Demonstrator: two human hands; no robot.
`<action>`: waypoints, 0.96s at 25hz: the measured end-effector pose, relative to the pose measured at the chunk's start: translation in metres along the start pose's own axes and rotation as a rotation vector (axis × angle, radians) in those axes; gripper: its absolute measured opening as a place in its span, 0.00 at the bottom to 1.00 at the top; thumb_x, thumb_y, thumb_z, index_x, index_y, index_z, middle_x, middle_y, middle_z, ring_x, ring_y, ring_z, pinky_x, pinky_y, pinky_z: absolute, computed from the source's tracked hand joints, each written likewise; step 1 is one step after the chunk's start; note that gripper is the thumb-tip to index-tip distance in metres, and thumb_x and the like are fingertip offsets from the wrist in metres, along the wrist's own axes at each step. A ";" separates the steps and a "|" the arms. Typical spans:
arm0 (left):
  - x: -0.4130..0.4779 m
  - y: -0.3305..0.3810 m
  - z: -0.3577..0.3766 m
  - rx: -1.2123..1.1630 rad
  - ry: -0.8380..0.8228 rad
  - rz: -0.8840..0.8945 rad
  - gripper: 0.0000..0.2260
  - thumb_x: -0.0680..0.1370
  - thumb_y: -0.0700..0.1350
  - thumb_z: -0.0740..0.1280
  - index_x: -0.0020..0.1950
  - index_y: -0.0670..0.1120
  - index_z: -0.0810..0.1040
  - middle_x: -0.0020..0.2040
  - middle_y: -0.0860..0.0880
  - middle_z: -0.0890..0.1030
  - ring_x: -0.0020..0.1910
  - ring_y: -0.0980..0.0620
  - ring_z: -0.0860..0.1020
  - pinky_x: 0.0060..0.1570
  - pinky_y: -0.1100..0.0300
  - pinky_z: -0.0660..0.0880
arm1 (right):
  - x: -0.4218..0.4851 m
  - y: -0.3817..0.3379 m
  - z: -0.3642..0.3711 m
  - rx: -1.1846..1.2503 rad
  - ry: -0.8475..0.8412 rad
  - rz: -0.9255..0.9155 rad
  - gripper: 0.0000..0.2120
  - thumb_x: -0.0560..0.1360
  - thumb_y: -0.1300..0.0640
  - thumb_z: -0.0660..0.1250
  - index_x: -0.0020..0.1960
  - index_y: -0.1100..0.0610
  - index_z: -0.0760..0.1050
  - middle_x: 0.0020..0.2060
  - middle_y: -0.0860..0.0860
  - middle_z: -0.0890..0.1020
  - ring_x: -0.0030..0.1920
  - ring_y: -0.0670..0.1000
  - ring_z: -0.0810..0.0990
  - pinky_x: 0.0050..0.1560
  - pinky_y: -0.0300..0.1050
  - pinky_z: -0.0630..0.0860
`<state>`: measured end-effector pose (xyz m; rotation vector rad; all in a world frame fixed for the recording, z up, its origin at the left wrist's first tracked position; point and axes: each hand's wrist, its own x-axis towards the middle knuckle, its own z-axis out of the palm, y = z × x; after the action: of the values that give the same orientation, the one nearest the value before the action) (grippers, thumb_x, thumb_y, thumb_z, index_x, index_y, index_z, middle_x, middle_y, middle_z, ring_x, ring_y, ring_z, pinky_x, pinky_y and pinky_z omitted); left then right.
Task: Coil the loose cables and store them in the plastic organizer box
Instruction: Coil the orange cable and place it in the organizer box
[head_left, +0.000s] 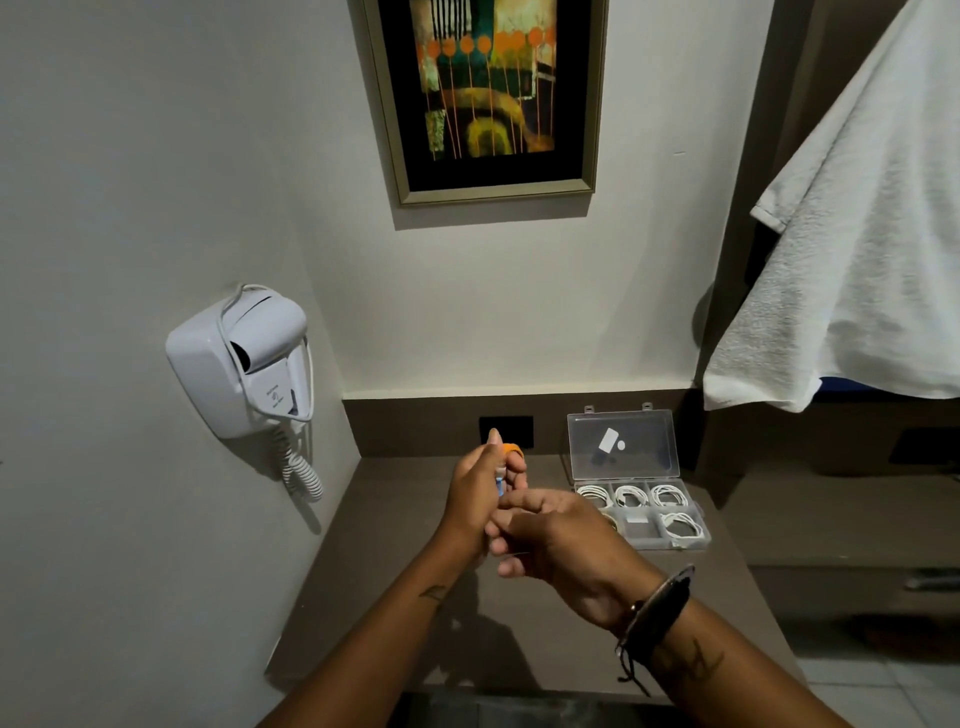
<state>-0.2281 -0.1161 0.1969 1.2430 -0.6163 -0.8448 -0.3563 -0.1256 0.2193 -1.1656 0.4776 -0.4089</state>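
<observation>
A clear plastic organizer box (693, 543) lies on the brown counter at the right, its lid (623, 444) standing open against the back panel. Several of its compartments hold coiled white cables (670, 494). Left of the box, above the counter, my left hand (475, 499) is raised and grips an orange cable (510, 450) that loops over its fingers, with a small white and blue piece showing below. My right hand (558, 540) is right against the left one, fingers curled at the same cable; most of the cable is hidden between the hands.
A white wall-mounted hair dryer (244, 364) with a curly cord hangs on the left wall. A black socket plate (511, 430) sits in the back panel. A white towel (857, 249) hangs at the upper right. The counter (395, 571) ends near my forearms.
</observation>
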 end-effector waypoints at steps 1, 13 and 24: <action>-0.003 0.000 0.002 0.009 0.019 -0.066 0.23 0.82 0.55 0.58 0.32 0.44 0.75 0.28 0.46 0.73 0.22 0.55 0.71 0.23 0.64 0.68 | 0.001 0.002 -0.003 -0.213 0.016 -0.095 0.08 0.77 0.63 0.65 0.41 0.61 0.81 0.32 0.53 0.82 0.27 0.46 0.77 0.26 0.38 0.76; -0.017 0.002 -0.012 0.246 -0.325 -0.458 0.36 0.72 0.75 0.45 0.33 0.44 0.69 0.21 0.50 0.62 0.17 0.55 0.59 0.20 0.67 0.54 | 0.027 0.007 -0.050 -0.750 0.003 -0.303 0.14 0.71 0.57 0.75 0.55 0.49 0.78 0.48 0.49 0.85 0.49 0.47 0.84 0.56 0.53 0.81; -0.011 -0.022 -0.011 0.559 0.086 -0.246 0.30 0.82 0.62 0.46 0.36 0.43 0.74 0.26 0.49 0.73 0.23 0.55 0.70 0.25 0.63 0.66 | 0.024 0.046 -0.031 -0.701 0.214 -0.256 0.02 0.75 0.59 0.71 0.46 0.53 0.79 0.36 0.54 0.84 0.33 0.50 0.85 0.32 0.48 0.83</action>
<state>-0.2299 -0.1029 0.1733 1.8823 -0.6623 -0.8429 -0.3512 -0.1463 0.1631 -1.8840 0.6895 -0.6167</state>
